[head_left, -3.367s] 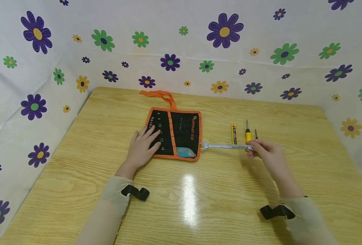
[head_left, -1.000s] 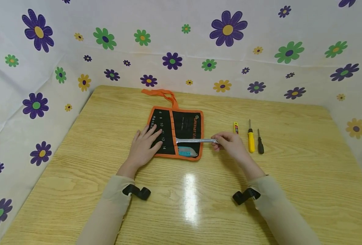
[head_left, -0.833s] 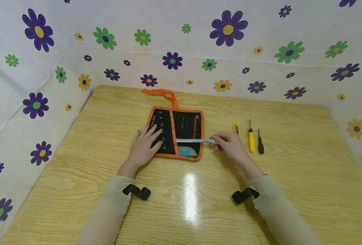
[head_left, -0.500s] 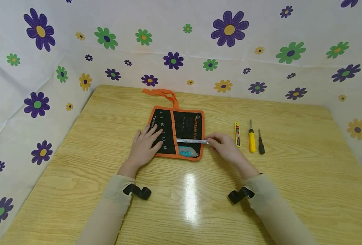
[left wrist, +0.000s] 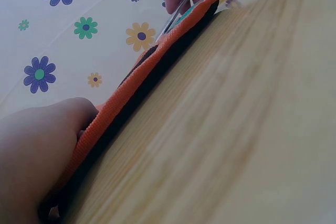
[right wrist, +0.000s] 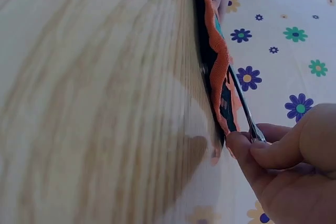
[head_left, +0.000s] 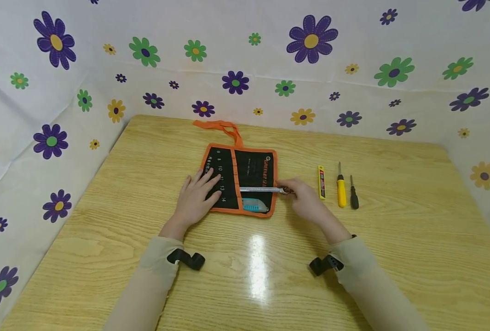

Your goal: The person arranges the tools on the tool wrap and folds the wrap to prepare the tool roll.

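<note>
A black tool pouch point(head_left: 250, 163) with orange trim and printed sizes lies open on the table. My left hand point(head_left: 195, 195) rests on its left part, fingers spread flat over the numbered pockets. A combination wrench point(head_left: 261, 189) lies across the right part, its left end hidden inside a pocket beside the 13. With thumb and fingers my right hand point(head_left: 310, 202) pinches the wrench's ring end at the pouch's right edge; the right wrist view shows this wrench point(right wrist: 242, 100) between the fingertips. Below it, a teal and grey utility knife point(head_left: 254, 205) sits partly in the neighbouring pocket.
Right of the pouch lie a narrow yellow and red packet point(head_left: 321, 183), a yellow-handled screwdriver point(head_left: 342, 192) and a smaller black-handled screwdriver point(head_left: 354, 199). An orange tie strap point(head_left: 224, 125) trails from the pouch's far edge. Flower-printed cloth point(head_left: 265, 59) surrounds the wooden table point(head_left: 228, 285).
My right hand has carried the wrench leftward and slid its open end into the pouch pocket, uncovering the packet and screwdrivers. The finger grip on the ring end has shifted. My left hand stays put.
</note>
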Available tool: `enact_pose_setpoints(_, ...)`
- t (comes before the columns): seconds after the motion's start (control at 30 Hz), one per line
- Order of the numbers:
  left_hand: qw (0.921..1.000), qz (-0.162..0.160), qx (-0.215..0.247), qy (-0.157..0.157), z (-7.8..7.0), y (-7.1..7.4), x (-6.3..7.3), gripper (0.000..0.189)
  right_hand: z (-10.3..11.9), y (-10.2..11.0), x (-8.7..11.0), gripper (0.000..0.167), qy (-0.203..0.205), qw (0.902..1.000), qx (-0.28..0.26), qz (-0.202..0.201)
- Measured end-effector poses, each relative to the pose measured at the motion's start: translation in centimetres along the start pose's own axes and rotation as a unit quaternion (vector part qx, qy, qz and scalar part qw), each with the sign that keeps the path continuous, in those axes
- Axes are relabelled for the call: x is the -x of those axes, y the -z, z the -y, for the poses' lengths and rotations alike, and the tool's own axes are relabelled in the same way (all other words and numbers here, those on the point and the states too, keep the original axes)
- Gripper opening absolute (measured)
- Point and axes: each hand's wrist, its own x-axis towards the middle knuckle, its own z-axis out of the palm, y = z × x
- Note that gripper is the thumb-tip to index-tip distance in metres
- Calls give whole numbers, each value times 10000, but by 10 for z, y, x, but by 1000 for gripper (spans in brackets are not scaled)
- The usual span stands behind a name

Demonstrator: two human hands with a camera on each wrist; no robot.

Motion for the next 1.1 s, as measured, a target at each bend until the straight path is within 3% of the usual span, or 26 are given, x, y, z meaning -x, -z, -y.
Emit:
enact_pose_setpoints(0.27, 10000, 13, 2, 13, 1, -2, -1, 54, 0, 3, 1, 26, -292, 9987, -56, -410)
enact_pose_setpoints(0.37, 10000, 11, 3, 12, 1, -1, -1, 54, 0, 3, 1, 25, -153, 9987, 94, -468)
enact_pose_setpoints(0.77, 10000, -20, 3, -10, 2, -2, -1, 54, 7, -5, -4, 19, -112, 9976, 501, -457)
enact_pose_setpoints(1.1, 10000, -26, -8, -21, 2, -2, 0, 54, 14, -11, -11, 20, -25, 9977, 657, -164)
